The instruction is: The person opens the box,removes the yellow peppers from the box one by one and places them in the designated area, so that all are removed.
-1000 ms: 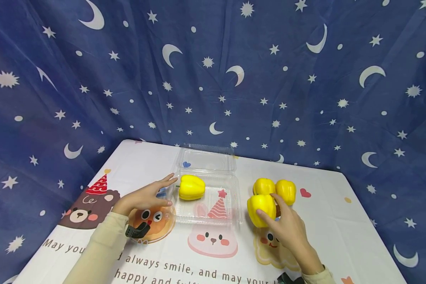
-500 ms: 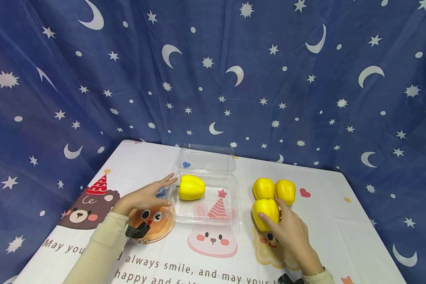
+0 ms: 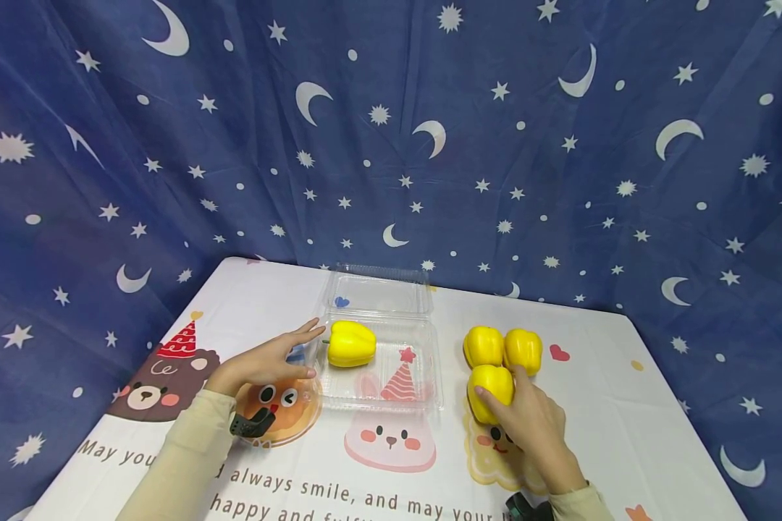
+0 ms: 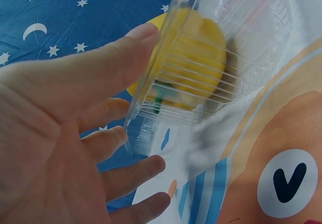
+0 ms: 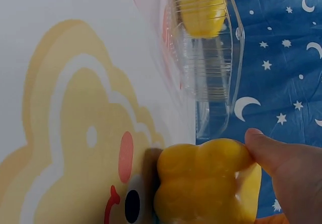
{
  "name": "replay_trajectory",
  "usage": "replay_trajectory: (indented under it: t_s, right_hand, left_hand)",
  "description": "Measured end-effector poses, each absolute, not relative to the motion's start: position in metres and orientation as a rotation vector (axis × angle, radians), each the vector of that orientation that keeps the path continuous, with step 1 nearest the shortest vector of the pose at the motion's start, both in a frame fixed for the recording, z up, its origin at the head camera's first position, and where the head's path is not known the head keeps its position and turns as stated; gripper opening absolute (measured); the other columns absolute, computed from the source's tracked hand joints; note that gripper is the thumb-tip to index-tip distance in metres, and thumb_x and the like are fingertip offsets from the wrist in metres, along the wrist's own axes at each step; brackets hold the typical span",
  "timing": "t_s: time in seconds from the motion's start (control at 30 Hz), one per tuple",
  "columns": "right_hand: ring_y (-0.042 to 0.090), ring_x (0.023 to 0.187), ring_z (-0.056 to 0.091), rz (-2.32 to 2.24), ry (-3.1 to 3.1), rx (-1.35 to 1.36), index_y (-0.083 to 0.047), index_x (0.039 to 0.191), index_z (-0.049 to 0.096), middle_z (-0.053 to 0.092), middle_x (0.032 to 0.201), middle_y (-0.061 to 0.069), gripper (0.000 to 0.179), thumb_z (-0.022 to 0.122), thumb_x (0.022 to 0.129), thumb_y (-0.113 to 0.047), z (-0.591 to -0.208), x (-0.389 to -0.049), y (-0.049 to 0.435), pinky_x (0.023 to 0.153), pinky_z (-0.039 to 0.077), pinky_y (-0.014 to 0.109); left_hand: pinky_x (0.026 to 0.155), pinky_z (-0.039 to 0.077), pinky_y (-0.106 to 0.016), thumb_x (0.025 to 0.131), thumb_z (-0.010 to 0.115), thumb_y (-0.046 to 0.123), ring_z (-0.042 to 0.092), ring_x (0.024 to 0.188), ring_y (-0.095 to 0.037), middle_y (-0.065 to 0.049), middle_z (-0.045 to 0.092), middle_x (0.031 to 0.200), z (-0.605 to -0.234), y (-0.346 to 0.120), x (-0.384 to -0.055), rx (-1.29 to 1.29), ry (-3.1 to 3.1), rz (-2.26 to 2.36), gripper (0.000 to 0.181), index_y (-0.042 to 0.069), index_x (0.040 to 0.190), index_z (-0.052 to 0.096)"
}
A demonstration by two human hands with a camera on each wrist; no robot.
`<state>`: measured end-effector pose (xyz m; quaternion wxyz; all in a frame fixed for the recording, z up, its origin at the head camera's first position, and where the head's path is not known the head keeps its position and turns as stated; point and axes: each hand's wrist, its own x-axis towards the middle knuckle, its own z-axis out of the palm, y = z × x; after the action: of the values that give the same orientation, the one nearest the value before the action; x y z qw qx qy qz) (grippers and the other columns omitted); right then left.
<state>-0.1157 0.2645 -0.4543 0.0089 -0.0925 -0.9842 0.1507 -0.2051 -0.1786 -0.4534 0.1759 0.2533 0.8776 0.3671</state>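
The head view is evenly lit; the wrist views are dimmer. Glare is caught by the clear container (image 4: 251, 58); the tablecloth (image 4: 207, 146) is softly shadowed.

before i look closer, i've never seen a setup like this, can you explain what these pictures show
No machine here, just a person's two bare hands. The wide picture comes from a camera worn on the head; the two close-ups come from one on each wrist. On the printed tablecloth lies an open clear plastic box with one yellow pepper inside. To its right, two more peppers sit side by side, and the right hand holds a fourth pepper just in front of them. The left hand is beside the box, holding no pepper.
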Motion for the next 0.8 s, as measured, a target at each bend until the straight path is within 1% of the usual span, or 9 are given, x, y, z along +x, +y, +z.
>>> replay_trajectory:
  t_s: [0.23,0.47,0.7,0.8]
  right_hand:
    - [0.026,0.076,0.064,0.466,-3.086,-0.328,-0.009,0.145,0.043,0.072,0.101,0.018,0.093,0.060,0.084,-0.076,-0.4557,-0.1193,0.2622,0.058,0.043,0.036]
    - [0.027,0.078,0.065,0.442,-3.091,-0.319,-0.011,0.147,0.042,0.072,0.101,0.018,0.094,0.058,0.083,-0.078,-0.4547,-0.1172,0.2627,0.057,0.043,0.038]
    - [0.029,0.084,0.067,0.441,-3.107,-0.308,-0.012,0.151,0.039,0.072,0.107,0.021,0.096,0.056,0.084,-0.079,-0.4534,-0.1148,0.2636,0.058,0.044,0.040]
    - [0.031,0.085,0.068,0.435,-3.114,-0.306,-0.011,0.152,0.038,0.071,0.111,0.024,0.097,0.055,0.084,-0.079,-0.4519,-0.1141,0.2644,0.058,0.045,0.040]
  left_hand:
    - [0.122,0.017,-0.070,0.093,0.072,0.020,0.013,0.155,-0.049,-0.020,0.009,0.171,-0.4543,-0.1785,-0.2046,0.709,2.475,1.047,0.080,0.009,0.159,0.031]
    - [0.122,0.017,-0.070,0.092,0.073,0.021,0.013,0.155,-0.049,-0.021,0.010,0.170,-0.4529,-0.1783,-0.2041,0.709,2.481,1.038,0.080,0.008,0.159,0.031]
    - [0.122,0.017,-0.069,0.092,0.073,0.024,0.013,0.155,-0.048,-0.020,0.009,0.170,-0.4519,-0.1796,-0.2041,0.712,2.474,1.041,0.081,0.007,0.159,0.030]
    - [0.122,0.017,-0.069,0.093,0.073,0.023,0.013,0.155,-0.048,-0.020,0.009,0.171,-0.4520,-0.1796,-0.2043,0.708,2.477,1.038,0.080,0.008,0.159,0.030]
